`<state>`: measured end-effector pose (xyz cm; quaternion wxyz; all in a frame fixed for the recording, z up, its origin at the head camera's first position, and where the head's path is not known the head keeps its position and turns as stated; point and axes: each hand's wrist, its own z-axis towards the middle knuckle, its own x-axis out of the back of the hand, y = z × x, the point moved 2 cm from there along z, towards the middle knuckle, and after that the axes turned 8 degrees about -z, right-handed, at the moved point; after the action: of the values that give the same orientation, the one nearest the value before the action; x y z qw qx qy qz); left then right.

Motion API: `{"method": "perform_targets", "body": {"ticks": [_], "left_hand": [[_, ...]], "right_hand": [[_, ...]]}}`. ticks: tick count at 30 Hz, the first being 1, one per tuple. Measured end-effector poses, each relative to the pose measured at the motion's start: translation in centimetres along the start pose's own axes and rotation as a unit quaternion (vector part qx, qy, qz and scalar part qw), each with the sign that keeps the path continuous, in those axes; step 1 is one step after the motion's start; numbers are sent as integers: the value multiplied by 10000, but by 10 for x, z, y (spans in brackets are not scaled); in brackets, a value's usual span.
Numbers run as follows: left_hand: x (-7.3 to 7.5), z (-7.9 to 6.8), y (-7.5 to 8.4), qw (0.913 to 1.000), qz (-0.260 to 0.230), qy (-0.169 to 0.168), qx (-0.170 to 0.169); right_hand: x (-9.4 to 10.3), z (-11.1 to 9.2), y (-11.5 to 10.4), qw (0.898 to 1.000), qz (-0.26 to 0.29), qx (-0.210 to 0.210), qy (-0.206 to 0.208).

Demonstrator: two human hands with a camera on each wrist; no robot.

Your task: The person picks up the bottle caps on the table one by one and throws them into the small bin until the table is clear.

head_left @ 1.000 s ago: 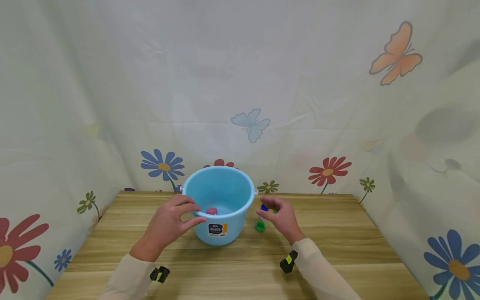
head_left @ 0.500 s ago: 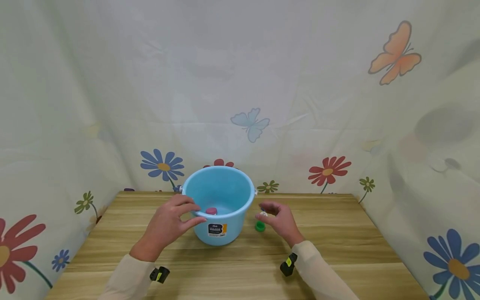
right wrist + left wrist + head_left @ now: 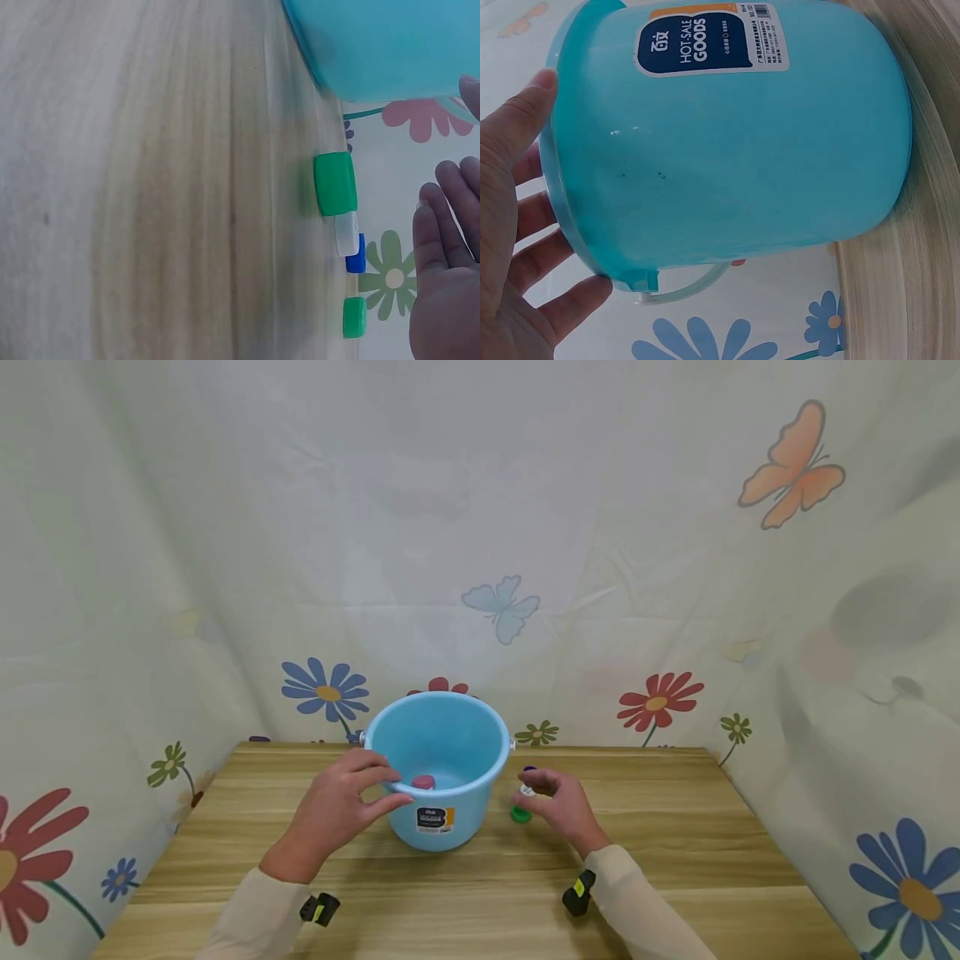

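A light blue bucket (image 3: 480,814) stands upright on the table, with a pink bottle cap (image 3: 423,782) inside it. My left hand (image 3: 337,806) grips the near left part of the bucket's rim; in the left wrist view the thumb (image 3: 529,112) lies on the outer side and the fingers reach behind the rim. Right of the bucket, my right hand (image 3: 562,806) hovers above several small caps, thumb and fingers apart, touching none of them. A green cap (image 3: 335,184), a white cap (image 3: 346,234), a blue cap (image 3: 356,255) and a second green cap (image 3: 355,317) lie on the tabletop.
The wooden table (image 3: 450,902) ends at the back against a flower-printed curtain (image 3: 480,527). A white handle (image 3: 690,289) hangs from the bucket's side. Each wrist carries a small black camera.
My right hand has lowered a little over the caps; the white cap now shows between thumb and fingers and the blue one beyond them. The left hand and the bucket have stayed in place.
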<state>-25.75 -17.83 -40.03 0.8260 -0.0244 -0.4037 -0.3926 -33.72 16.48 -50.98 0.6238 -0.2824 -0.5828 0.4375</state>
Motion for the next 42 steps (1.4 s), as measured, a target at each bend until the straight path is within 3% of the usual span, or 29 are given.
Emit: {"method": "perform_targets", "body": {"ticks": [19, 27, 42], "left_hand": [[3, 2, 5, 9999, 52, -76, 38], [1, 3, 2, 9999, 57, 27, -105], [3, 5, 5, 10000, 66, -6, -65]], "right_hand": [[1, 2, 8, 9998, -59, 7, -179], [1, 5, 12, 9992, -258, -35, -308], [0, 8, 19, 9964, -630, -33, -570]]}}
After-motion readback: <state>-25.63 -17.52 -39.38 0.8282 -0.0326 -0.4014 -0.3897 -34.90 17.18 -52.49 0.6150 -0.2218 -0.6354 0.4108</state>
